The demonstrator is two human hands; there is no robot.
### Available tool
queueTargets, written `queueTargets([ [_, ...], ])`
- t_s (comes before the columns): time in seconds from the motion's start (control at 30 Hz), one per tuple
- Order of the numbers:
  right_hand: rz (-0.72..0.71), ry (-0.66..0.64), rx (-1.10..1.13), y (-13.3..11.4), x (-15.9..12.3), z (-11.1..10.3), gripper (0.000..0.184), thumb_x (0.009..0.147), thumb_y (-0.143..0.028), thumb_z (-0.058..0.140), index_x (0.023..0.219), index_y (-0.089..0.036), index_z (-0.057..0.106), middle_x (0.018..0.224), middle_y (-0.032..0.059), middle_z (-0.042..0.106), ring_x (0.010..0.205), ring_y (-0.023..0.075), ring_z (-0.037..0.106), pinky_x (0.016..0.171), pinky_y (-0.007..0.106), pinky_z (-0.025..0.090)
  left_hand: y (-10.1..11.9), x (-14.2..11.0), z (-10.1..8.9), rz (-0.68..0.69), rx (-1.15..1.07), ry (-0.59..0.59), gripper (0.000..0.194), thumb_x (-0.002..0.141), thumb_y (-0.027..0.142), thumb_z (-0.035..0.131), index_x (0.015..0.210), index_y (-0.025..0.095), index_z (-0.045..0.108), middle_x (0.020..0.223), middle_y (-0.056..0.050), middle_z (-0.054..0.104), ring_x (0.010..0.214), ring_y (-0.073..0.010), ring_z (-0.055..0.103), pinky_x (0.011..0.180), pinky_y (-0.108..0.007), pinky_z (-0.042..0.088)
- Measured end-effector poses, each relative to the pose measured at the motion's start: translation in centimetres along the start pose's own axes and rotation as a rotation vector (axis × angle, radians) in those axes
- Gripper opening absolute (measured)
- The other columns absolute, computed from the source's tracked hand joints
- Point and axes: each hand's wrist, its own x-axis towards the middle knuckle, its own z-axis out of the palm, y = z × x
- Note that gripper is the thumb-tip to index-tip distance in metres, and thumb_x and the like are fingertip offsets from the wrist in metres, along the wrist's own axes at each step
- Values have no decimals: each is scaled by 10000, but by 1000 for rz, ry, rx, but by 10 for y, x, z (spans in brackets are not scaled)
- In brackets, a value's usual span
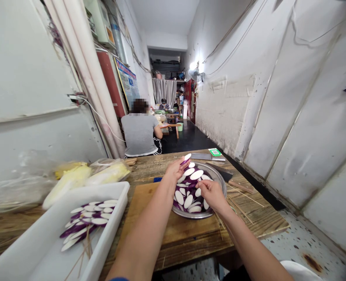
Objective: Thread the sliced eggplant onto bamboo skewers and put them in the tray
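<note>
A metal bowl full of sliced purple eggplant with white cut faces stands on a wooden cutting board. Over the bowl's far left rim, my left hand grips an eggplant slice between thumb and fingers. My right hand is pinched closed above the slices at the bowl's right side; what lies between its fingertips is too small to make out. Thin wooden skewers are scattered on the table right of the bowl. Skewered eggplant slices lie in a white tray at left.
Behind the bowl lies a cleaver; another dark blade rests at its right. Bagged yellowish food sits behind the tray on the wooden table. A person in a grey shirt sits beyond, back turned; another person is farther away.
</note>
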Motion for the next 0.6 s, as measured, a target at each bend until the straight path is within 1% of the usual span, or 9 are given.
queueTargets([
  [0.17, -1, 0, 5, 1, 0, 1, 285, 768, -321, 421, 673, -155, 632, 431, -28, 448, 400, 100, 367, 404, 206, 261, 1, -2, 1, -25, 17, 8, 59, 805, 76, 539, 832, 64, 591, 703, -98, 658, 644, -152, 660, 546, -174, 508],
  [0.43, -7, 11, 6, 2, 1, 0, 284, 770, -308, 412, 672, -152, 629, 439, -24, 444, 405, 96, 363, 387, 199, 244, -2, 3, -2, -45, 62, -37, 94, 805, 72, 534, 840, 68, 621, 737, -98, 674, 675, -152, 660, 658, -227, 529],
  [0.6, -8, 34, -12, 2, 1, 1, 290, 767, -316, 417, 655, -156, 631, 440, -19, 472, 408, 103, 391, 395, 204, 259, -4, 9, -4, -83, 84, -10, 60, 774, 82, 581, 806, 65, 629, 686, -95, 664, 603, -145, 646, 602, -216, 529],
])
